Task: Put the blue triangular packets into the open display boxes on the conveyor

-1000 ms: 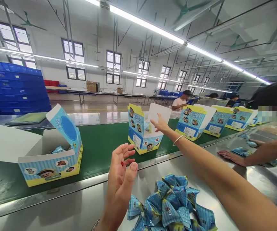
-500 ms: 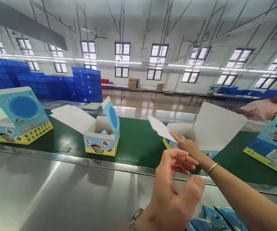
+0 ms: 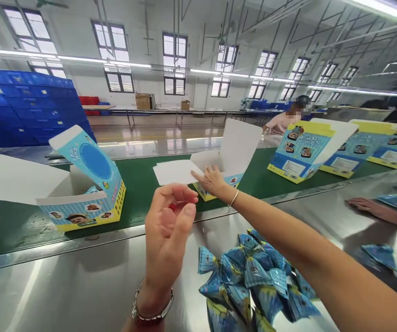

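My right hand (image 3: 214, 180), with a bangle on its wrist, reaches over the front of an open printed box (image 3: 233, 180) on the green belt. Its index finger is stretched out against the white side flap (image 3: 176, 172); the other fingers lie at the box's front rim. Nearer to me, my left hand (image 3: 171, 226), wearing a metal watch, hangs in the air with loosely curled fingers, apart from the thumb. A small red spot shows within its curl; I cannot make out what it is. Blue foil packets (image 3: 250, 276) lie heaped below my right forearm.
Another open box (image 3: 84, 214) with blue packets inside stands on the belt (image 3: 143, 180) at left. Several raised-lid boxes (image 3: 298, 152) line the belt at right. A co-worker's hand (image 3: 373, 208) rests on the steel table (image 3: 81, 286) near more packets. Blue crates (image 3: 43, 110) are stacked behind.
The view has swung right, bringing more packets and boxes into sight. The side flap under my right index finger now lies flatter. My left hand's thumb and fingers are nearer together.
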A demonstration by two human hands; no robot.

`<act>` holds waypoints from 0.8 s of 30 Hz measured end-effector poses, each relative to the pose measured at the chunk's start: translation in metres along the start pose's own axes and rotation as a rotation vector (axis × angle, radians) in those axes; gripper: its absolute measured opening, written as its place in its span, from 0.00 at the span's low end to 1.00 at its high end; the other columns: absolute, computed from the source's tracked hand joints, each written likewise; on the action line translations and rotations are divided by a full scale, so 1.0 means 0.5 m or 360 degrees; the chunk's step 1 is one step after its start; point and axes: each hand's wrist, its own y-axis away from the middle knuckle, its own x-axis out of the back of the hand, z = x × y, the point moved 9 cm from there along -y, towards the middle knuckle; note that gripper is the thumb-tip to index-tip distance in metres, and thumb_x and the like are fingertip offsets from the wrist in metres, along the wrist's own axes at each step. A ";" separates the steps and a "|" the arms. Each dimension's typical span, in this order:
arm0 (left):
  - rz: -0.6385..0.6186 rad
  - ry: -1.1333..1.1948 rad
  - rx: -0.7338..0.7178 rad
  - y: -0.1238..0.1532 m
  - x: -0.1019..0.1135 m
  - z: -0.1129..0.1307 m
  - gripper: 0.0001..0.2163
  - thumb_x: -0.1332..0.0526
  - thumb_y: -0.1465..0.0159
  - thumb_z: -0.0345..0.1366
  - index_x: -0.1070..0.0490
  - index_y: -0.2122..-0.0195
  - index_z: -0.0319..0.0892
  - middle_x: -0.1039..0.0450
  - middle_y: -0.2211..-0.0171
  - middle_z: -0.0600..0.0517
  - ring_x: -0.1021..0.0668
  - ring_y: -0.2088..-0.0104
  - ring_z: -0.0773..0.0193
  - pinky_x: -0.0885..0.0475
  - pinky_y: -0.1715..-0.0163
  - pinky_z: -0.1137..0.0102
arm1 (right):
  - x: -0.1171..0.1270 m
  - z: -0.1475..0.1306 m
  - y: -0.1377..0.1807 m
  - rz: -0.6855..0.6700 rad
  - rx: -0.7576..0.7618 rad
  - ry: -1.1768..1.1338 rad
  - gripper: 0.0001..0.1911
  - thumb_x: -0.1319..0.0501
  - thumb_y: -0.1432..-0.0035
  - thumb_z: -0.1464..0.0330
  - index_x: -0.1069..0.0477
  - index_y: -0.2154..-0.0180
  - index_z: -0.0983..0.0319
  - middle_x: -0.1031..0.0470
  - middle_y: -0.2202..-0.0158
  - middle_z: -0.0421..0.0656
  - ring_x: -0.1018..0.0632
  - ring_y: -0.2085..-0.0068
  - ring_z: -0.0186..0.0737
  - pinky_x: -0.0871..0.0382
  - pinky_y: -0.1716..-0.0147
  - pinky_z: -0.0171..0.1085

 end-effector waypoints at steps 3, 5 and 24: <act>-0.0070 -0.0082 0.0006 -0.011 -0.004 -0.006 0.06 0.32 0.25 0.39 0.21 0.49 0.47 0.20 0.52 0.51 0.19 0.52 0.63 0.22 0.49 0.70 | 0.037 0.021 0.063 0.0044 -0.0026 -0.0030 0.35 0.54 0.24 0.75 0.49 0.19 0.65 0.35 0.30 0.73 0.31 0.33 0.71 0.39 0.39 0.60; -0.0248 -0.0207 0.0043 -0.020 -0.021 -0.023 0.07 0.32 0.26 0.38 0.22 0.48 0.47 0.20 0.53 0.51 0.19 0.52 0.62 0.22 0.49 0.69 | 0.046 0.030 0.133 0.0005 -0.0040 -0.0069 0.32 0.51 0.23 0.72 0.45 0.22 0.72 0.34 0.31 0.75 0.30 0.34 0.72 0.37 0.40 0.59; -0.2019 -0.2117 0.0714 0.182 -0.081 -0.373 0.16 0.31 0.38 0.31 0.23 0.48 0.47 0.18 0.45 0.45 0.18 0.43 0.45 0.24 0.45 0.57 | -0.148 -0.028 0.509 -0.0573 0.0409 -0.0503 0.19 0.30 0.39 0.74 0.21 0.46 0.59 0.16 0.58 0.49 0.16 0.58 0.53 0.38 0.67 0.39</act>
